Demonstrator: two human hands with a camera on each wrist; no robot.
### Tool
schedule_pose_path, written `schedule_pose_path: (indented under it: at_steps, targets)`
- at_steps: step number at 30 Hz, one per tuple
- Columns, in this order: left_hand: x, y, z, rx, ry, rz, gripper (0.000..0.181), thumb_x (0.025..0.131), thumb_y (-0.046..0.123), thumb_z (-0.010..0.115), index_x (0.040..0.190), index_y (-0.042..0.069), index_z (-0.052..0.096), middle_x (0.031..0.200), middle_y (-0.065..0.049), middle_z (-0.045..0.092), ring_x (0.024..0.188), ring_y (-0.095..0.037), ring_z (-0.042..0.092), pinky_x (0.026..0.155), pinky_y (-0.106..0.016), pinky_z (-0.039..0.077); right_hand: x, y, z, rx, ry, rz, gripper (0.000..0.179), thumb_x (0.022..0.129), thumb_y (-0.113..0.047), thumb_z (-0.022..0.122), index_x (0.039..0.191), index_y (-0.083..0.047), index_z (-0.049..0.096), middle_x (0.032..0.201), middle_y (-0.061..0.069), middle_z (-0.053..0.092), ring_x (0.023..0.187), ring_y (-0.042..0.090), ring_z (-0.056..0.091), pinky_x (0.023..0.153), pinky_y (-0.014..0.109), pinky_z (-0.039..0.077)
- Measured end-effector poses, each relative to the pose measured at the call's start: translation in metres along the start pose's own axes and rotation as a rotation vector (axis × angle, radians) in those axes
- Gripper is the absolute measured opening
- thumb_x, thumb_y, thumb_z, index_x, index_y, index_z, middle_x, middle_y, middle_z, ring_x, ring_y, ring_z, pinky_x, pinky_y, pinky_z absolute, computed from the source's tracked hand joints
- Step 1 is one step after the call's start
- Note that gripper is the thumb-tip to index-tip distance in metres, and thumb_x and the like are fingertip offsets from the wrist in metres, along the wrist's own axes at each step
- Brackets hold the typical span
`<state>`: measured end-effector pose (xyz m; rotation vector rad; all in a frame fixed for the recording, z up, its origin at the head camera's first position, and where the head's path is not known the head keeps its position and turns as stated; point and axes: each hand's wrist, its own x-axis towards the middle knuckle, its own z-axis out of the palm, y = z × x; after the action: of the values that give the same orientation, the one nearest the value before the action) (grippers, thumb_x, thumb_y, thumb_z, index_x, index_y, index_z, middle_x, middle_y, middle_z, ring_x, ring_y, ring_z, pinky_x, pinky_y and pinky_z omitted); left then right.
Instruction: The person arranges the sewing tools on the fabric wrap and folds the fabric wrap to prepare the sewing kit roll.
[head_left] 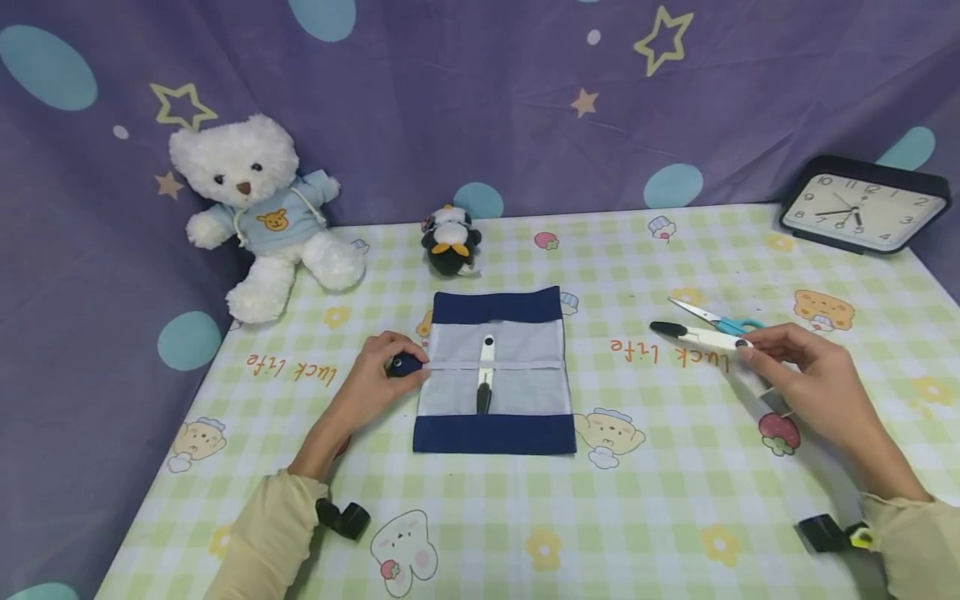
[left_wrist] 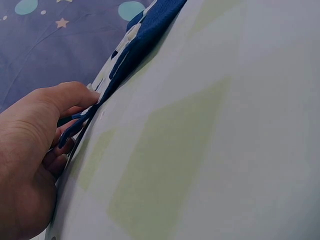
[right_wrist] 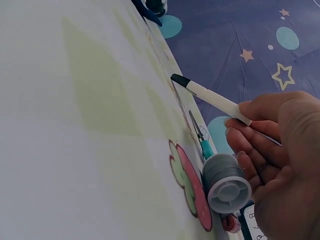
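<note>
Spread flat on the table is a navy-edged fabric pouch (head_left: 494, 434) with a pale lining and a thin strap across it. One slim white tool with a black cap (head_left: 487, 354) lies under that strap. My left hand (head_left: 382, 372) pinches the pouch's left edge, by a navy tab with a metal snap (head_left: 405, 363); the left wrist view shows thumb and fingers at the navy fabric (left_wrist: 145, 45). To the right, my right hand (head_left: 817, 383) pinches a matching white tool with a black cap (head_left: 708, 337) by its white end, the cap pointing left.
Teal-handled scissors (head_left: 723, 322) lie just behind the right hand. A spool of grey thread (right_wrist: 227, 182) sits beneath that hand. Farther back are a white teddy bear (head_left: 258, 212), a small penguin toy (head_left: 450, 242) and a black clock (head_left: 862, 206) before a purple curtain (head_left: 510, 125).
</note>
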<state>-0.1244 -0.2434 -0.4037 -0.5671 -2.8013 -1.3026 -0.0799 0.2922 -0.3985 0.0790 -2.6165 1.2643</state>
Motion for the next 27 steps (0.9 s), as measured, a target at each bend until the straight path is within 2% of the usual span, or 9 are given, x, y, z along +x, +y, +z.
schedule_pose_path:
  at_steps: [4,7,11,19,24,27]
  targets:
    - [0.0,0.0,0.0,0.0,0.0,-0.002,0.013,0.09,0.007,0.081,0.101,0.011,0.074,0.116,-0.01,0.062,0.115,-0.035,0.048,0.095,-0.051,0.037,0.003,-0.001,0.002,0.081,0.032,-0.006,0.013,0.096,-0.006,0.073,0.108,0.0,0.072,0.095,-0.022,0.07,0.083,-0.006,0.062,0.075,0.008,0.044]
    - [0.0,0.0,0.0,0.002,0.001,-0.009,0.013,0.09,0.008,0.081,0.1,0.011,0.074,0.116,-0.01,0.062,0.115,-0.034,0.048,0.094,-0.051,0.038,0.005,-0.001,0.003,0.143,0.046,0.003,0.017,0.096,-0.003,0.073,0.11,0.006,0.07,0.089,-0.019,0.071,0.075,-0.003,0.064,0.068,0.01,0.047]
    - [0.0,0.0,0.0,0.007,0.001,-0.011,0.012,0.09,0.008,0.081,0.101,0.011,0.074,0.116,-0.01,0.062,0.116,-0.034,0.048,0.094,-0.05,0.038,0.007,0.0,0.002,0.212,0.049,0.014,0.015,0.096,0.0,0.071,0.11,0.006,0.069,0.087,-0.008,0.073,0.068,0.001,0.066,0.06,0.013,0.05]
    - [0.0,0.0,0.0,0.002,-0.007,-0.016,0.012,0.091,0.009,0.08,0.101,0.012,0.074,0.116,-0.01,0.061,0.115,-0.034,0.047,0.091,-0.05,0.038,0.01,-0.002,0.004,0.252,0.045,0.015,0.016,0.097,0.0,0.071,0.112,0.007,0.069,0.09,-0.009,0.073,0.077,0.0,0.068,0.062,0.015,0.053]
    - [0.001,-0.001,0.001,0.01,-0.01,0.002,0.012,0.091,0.009,0.08,0.1,0.011,0.074,0.116,-0.011,0.061,0.115,-0.035,0.047,0.091,-0.05,0.038,0.013,-0.007,0.006,0.286,0.012,0.059,0.018,0.099,-0.006,0.071,0.115,0.004,0.07,0.093,-0.01,0.073,0.082,-0.001,0.067,0.063,0.017,0.055]
    - [0.001,0.0,0.0,0.019,-0.009,0.016,0.012,0.09,0.009,0.081,0.1,0.012,0.074,0.115,-0.01,0.062,0.114,-0.034,0.047,0.093,-0.049,0.036,0.015,-0.01,0.008,0.276,0.005,0.048,0.019,0.099,-0.007,0.07,0.115,0.004,0.069,0.095,-0.011,0.073,0.082,0.0,0.065,0.062,0.016,0.053]
